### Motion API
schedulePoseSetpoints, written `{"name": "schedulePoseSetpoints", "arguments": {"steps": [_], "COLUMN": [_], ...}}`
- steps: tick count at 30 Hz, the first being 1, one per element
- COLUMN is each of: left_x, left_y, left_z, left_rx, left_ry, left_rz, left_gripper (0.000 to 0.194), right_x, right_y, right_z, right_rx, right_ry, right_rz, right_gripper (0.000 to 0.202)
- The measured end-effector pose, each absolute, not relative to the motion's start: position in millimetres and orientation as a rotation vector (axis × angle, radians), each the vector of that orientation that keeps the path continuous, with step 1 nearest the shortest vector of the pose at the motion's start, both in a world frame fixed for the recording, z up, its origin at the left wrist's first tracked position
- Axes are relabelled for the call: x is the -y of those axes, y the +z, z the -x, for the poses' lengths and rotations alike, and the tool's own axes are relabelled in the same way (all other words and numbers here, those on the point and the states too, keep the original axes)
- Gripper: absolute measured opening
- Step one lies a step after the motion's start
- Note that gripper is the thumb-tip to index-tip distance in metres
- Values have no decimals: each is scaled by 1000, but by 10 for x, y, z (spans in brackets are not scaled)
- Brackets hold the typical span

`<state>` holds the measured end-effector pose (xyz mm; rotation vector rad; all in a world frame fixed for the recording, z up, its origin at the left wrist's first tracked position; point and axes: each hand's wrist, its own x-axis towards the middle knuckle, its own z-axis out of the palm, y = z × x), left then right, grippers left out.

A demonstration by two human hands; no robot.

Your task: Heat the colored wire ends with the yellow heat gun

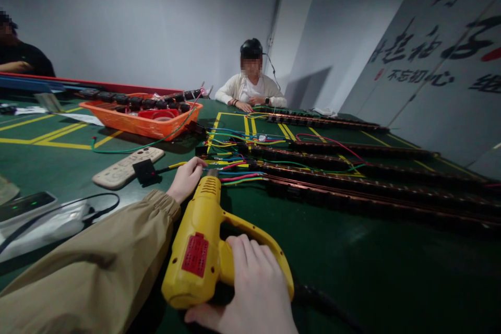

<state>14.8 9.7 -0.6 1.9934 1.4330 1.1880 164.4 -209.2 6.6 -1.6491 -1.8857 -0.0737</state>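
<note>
My right hand [250, 287] grips the handle of a yellow heat gun [199, 245] with a red label, its nozzle pointing away toward a bundle of coloured wires [235, 172]. My left hand [186, 177], in a tan sleeve, reaches forward and pinches wires right at the nozzle's tip. The wires run into long dark strips with copper edges [352, 182] that lie in rows across the green table [352, 261].
An orange tray [136, 121] with black parts stands at the back left. A beige remote [127, 166] and a black box lie near my left arm. A person in white sits at the far end; another person's arm shows at far left. A white panel leans at right.
</note>
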Motion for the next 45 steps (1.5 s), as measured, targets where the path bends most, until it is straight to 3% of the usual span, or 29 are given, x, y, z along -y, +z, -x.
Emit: {"name": "schedulePoseSetpoints", "arguments": {"steps": [4,10,17,27,34,45], "left_x": [-103,-110,-118,-155,-180,-132], "left_y": [4,30,30,-20,-39,-16], "left_z": [-135,-116,-56,-39,-13,-33], "left_rx": [-1498,-1575,-1622,-1599,-1519,-1516], "left_ry": [1105,1021,849,855,927,974], "left_rz": [-2038,-2156,-2267,-2182,-2172,-2186], "left_gripper": [30,32,40,56,55,47], "right_x": [2118,2173,2218,2209,2169,2233], "right_y": [111,153,-71,123,175,111], "right_z": [-1694,-1840,-1920,-1905,-1839,-2108], "right_rx": [1954,2000,1796,1954,1898,1890], "right_ry": [84,141,-219,71,207,-80], "right_rz": [1642,1533,1543,1635,1715,1655], "right_gripper": [84,56,58,42,41,53]}}
